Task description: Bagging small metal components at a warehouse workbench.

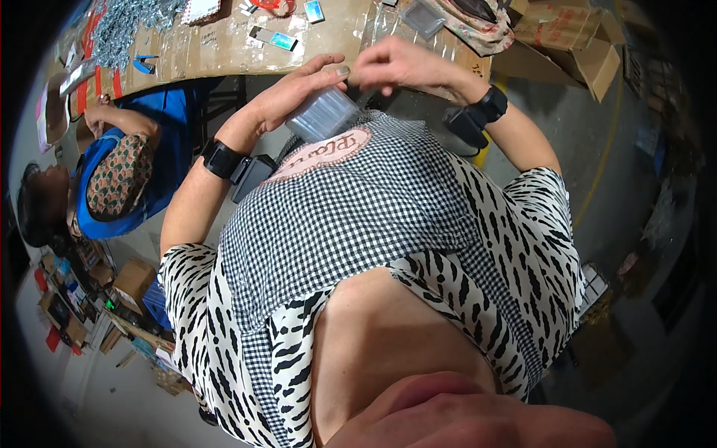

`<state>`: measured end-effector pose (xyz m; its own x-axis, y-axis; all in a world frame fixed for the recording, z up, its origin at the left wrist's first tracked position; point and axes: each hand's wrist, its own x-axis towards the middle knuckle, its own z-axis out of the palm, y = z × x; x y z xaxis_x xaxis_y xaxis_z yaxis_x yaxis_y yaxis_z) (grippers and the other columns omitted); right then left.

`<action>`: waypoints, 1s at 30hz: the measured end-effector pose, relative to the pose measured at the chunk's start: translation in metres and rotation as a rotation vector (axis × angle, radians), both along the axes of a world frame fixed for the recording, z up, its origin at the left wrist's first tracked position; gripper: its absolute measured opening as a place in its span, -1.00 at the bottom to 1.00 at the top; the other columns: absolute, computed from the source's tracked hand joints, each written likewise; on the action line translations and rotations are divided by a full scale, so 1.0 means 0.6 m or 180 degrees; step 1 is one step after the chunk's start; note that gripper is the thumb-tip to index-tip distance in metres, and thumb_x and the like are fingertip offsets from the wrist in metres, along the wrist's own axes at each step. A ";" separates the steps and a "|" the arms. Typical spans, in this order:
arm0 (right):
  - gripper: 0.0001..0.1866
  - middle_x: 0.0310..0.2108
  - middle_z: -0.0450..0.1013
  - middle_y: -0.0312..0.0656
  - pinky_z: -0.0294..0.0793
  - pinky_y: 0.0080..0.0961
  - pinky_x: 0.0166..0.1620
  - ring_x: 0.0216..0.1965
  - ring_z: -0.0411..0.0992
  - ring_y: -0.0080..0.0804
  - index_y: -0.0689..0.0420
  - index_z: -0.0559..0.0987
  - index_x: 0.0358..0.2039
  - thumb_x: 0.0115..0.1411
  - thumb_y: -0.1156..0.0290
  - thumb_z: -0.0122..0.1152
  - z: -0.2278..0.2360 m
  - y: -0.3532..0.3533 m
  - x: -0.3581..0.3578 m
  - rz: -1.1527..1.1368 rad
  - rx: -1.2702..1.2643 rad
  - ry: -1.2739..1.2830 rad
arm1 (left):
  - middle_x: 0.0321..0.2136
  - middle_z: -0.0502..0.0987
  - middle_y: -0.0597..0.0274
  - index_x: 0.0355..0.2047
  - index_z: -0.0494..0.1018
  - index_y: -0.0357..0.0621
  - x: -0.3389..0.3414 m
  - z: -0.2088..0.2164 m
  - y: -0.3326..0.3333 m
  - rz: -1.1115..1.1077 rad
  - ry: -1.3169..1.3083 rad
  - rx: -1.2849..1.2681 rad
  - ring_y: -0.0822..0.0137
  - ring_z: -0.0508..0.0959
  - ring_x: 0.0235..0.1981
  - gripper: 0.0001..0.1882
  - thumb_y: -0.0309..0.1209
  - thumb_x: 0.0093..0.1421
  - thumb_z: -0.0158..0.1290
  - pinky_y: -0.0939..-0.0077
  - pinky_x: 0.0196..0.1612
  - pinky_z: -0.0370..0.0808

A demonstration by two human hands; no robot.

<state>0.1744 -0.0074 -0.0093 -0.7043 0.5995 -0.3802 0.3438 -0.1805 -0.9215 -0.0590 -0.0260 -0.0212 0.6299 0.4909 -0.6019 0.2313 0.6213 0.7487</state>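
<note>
My left hand (299, 93) holds a stack of clear plastic packets (325, 113) against my checked apron, just below the table's edge. My right hand (396, 63) hovers right above the stack with its fingers curled together at the stack's top edge; whether it pinches a packet is hidden. Both wrists carry black bands with small black devices. The cardboard-covered table (224, 48) lies just beyond both hands.
On the table lie a heap of metal chains (127, 26), a flat packet with a blue card (272, 39) and a clear packet (422, 19). A co-worker in blue (127, 172) sits at the left. Cardboard boxes (575, 45) stand at the right.
</note>
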 end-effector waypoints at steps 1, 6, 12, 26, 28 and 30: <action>-0.76 -0.60 0.42 -0.37 0.26 -0.73 -0.57 -0.64 0.30 -0.74 0.23 0.59 -0.36 0.17 0.28 0.16 0.016 -0.010 -0.017 0.0274 -0.0093 0.0086 | -0.05 0.43 0.06 0.24 0.07 -0.15 -0.001 -0.002 -0.001 0.0006 0.0004 0.0000 0.30 0.42 0.02 -0.33 -0.07 0.24 -0.07 0.55 0.01 0.40; -0.77 -0.61 0.40 -0.37 0.23 -0.76 -0.59 -0.67 0.27 -0.74 0.23 0.58 -0.40 0.17 0.29 0.18 0.002 -0.027 -0.038 0.0313 -0.0383 0.0334 | 0.08 0.30 -0.06 0.24 0.07 -0.16 -0.004 -0.004 -0.009 -0.0074 0.0088 0.0328 0.26 0.39 0.07 -0.34 -0.01 0.27 -0.14 0.52 0.06 0.38; -0.74 -0.58 0.44 -0.34 0.24 -0.81 -0.59 -0.65 0.31 -0.75 0.27 0.56 -0.39 0.20 0.29 0.14 -0.022 -0.036 -0.033 0.0143 -0.0878 0.0669 | 0.04 0.35 -0.02 0.24 0.08 -0.11 -0.010 -0.015 -0.014 -0.0037 0.0085 0.0295 0.28 0.41 0.05 -0.34 0.02 0.27 -0.16 0.51 0.05 0.38; -0.84 -0.52 0.44 -0.28 0.33 -0.79 -0.52 -0.63 0.32 -0.73 0.27 0.52 -0.32 0.22 0.44 0.06 -0.048 -0.047 -0.039 -0.0090 -0.1720 0.1088 | 0.00 0.37 -0.05 0.25 0.05 -0.12 -0.013 -0.012 -0.017 -0.0155 0.0049 0.0350 0.26 0.42 0.02 -0.25 0.03 0.18 -0.02 0.50 0.04 0.38; -0.85 -0.53 0.43 -0.30 0.33 -0.79 -0.52 -0.63 0.32 -0.74 0.27 0.52 -0.36 0.20 0.45 0.05 -0.031 -0.041 -0.040 0.0004 -0.1371 0.0837 | 0.00 0.37 -0.06 0.25 0.05 -0.14 -0.010 -0.011 -0.014 -0.0221 0.0099 0.0385 0.26 0.43 0.01 -0.24 -0.01 0.16 0.02 0.51 0.03 0.38; -0.87 -0.54 0.43 -0.31 0.33 -0.78 -0.52 -0.63 0.32 -0.74 0.26 0.51 -0.39 0.19 0.46 0.03 -0.019 -0.042 -0.042 0.0099 -0.1021 0.0588 | -0.01 0.38 -0.06 0.24 0.06 -0.18 -0.007 -0.007 -0.010 -0.0178 -0.0005 0.0301 0.28 0.44 -0.02 -0.25 -0.11 0.13 0.05 0.55 0.01 0.38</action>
